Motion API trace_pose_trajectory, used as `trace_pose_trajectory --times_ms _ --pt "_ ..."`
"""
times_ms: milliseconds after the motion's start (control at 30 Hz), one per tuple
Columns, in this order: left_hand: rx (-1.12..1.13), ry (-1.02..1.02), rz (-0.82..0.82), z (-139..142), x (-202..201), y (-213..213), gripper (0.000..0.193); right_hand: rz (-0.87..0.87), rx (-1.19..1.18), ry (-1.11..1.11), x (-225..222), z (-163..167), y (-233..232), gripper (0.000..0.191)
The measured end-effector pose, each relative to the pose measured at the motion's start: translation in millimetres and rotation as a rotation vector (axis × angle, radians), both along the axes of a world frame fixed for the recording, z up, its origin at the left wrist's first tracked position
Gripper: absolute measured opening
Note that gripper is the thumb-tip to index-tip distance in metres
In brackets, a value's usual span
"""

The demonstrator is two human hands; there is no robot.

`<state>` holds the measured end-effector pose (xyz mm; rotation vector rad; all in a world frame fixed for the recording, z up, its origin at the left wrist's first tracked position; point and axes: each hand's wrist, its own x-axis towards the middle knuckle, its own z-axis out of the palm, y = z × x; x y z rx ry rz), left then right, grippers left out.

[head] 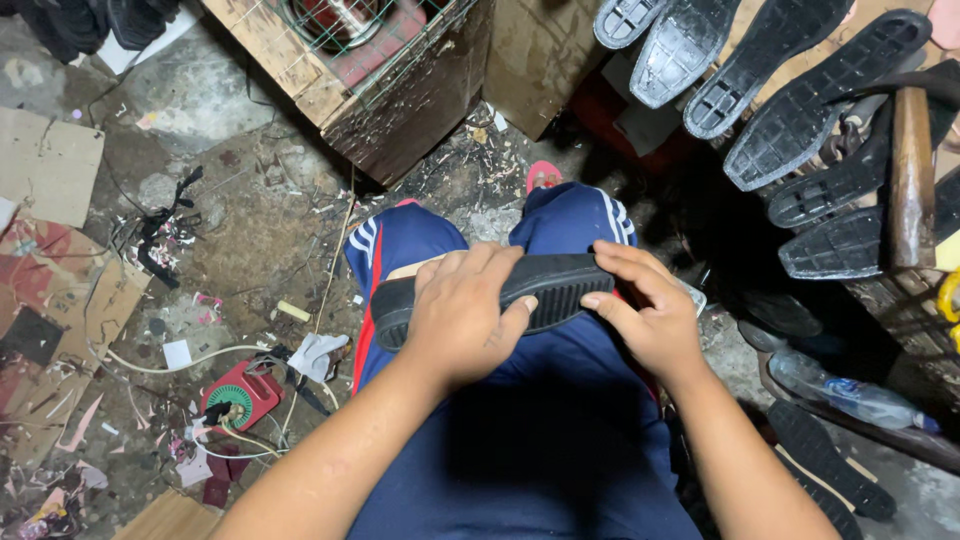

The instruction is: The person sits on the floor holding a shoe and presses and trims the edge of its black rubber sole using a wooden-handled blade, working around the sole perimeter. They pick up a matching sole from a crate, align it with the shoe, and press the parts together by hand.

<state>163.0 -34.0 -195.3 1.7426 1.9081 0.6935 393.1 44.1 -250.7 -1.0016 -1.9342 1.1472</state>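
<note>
While my left hand (462,318) presses the black shoe sole (560,285) against my lap, my right hand (648,312) clasps its end, steadying it.

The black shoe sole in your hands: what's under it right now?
Under the black shoe sole are the knees in blue track trousers. The left hand covers its middle, the right hand its end. A strip of something pale beneath is mostly covered.
</note>
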Motion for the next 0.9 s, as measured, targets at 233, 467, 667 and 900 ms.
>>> trace_pose_trajectory --times_ms 233,467,667,900 --pt "0.145 -0.021 -0.225 -11.3 9.2 24.2 0.063 -0.029 -0.01 0.014 3.7 1.9 -1.6 0.028" --pt "0.111 -0.004 -0.245 -10.9 11.7 25.4 0.055 0.045 -0.004 0.027 5.3 9.2 10.5 0.017" --pt "0.108 -0.015 -0.202 -10.5 16.7 23.4 0.05 0.081 -0.082 -0.007 5.2 12.5 19.4 0.02" --pt "0.115 -0.041 -0.175 -11.8 18.0 21.5 0.045 -0.028 -0.332 0.13 6.8 3.9 12.9 0.032"
